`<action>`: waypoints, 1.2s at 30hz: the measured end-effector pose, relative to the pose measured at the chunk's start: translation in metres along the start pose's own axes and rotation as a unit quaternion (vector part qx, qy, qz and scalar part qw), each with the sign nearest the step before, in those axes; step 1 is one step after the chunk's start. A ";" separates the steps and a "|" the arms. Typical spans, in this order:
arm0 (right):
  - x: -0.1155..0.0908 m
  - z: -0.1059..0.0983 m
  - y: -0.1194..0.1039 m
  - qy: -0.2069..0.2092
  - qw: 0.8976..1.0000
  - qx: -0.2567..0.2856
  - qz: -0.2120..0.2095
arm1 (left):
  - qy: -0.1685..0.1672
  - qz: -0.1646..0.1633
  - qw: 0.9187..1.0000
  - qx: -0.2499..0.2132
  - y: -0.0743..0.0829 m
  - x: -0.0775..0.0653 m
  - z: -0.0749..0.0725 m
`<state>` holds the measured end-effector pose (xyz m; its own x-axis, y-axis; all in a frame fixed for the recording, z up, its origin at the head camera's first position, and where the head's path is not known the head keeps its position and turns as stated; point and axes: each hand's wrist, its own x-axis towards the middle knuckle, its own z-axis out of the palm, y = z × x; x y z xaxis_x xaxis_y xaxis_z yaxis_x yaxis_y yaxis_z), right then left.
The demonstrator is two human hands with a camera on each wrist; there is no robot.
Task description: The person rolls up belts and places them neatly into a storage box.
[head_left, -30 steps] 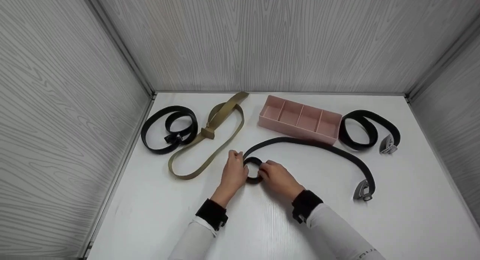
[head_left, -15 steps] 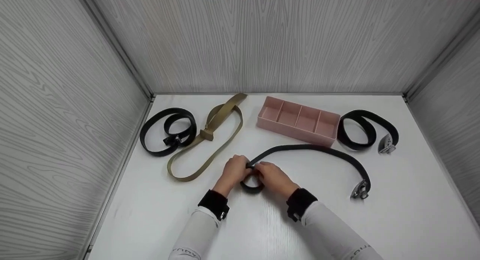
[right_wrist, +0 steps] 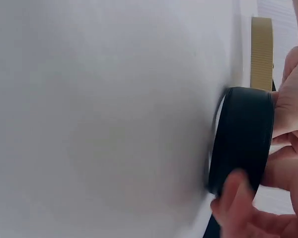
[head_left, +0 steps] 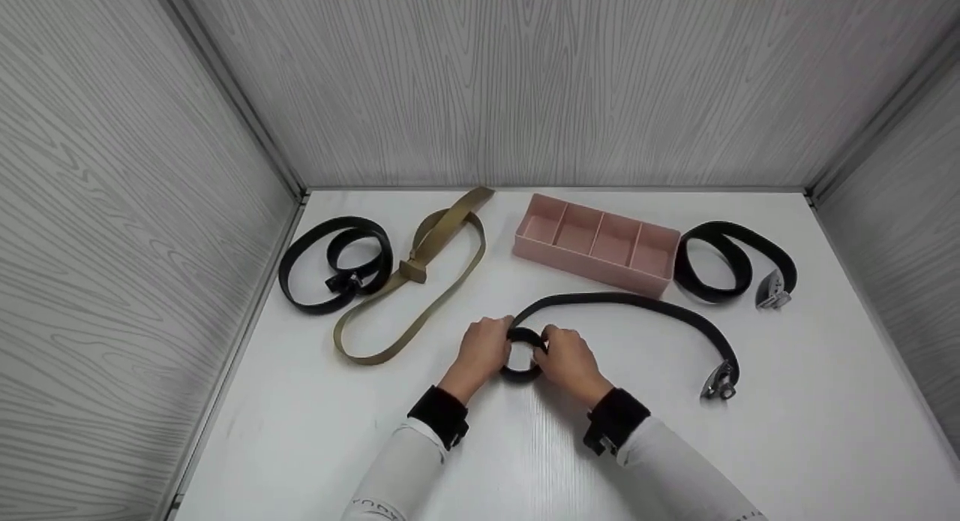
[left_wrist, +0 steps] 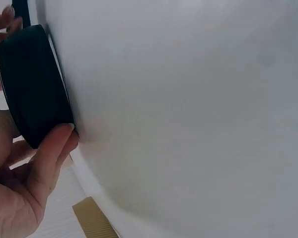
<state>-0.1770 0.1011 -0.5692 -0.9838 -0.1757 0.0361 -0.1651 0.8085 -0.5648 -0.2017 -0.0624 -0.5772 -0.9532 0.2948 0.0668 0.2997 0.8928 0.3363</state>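
Note:
A black belt lies on its edge, one end wound into a small round coil between the hands. From the coil its strap arcs right to a silver buckle. My left hand grips the coil's left side, thumb and fingers pinching the band. On the opposite side my right hand holds the coil between thumb and fingers. In the left wrist view the coiled band stands upright close over the white table, fingertips at its lower edge. The right wrist view shows the coil with a blurred fingertip against it.
A pink four-section tray stands behind the strap. Beside it on the right lies another black belt with a silver buckle. To the left are a tan webbing belt and a looped black belt. Grey wood-grain panels enclose the table.
Both hands and the coil have shifted right and slightly toward the person. The strap's arc has come nearer, and its buckle has slid a little left. The right fingers moved to the coil's right side.

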 end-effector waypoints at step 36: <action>0.013 -0.011 0.019 -0.047 0.995 -0.047 -0.073 | -0.031 0.028 0.999 0.034 0.013 0.011 -0.001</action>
<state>-0.1934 0.1201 -0.5705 -0.9389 -0.3426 0.0325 -0.3154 0.8190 -0.4793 -0.2082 -0.0481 -0.5716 -0.9314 0.3633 0.0238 0.3560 0.8950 0.2686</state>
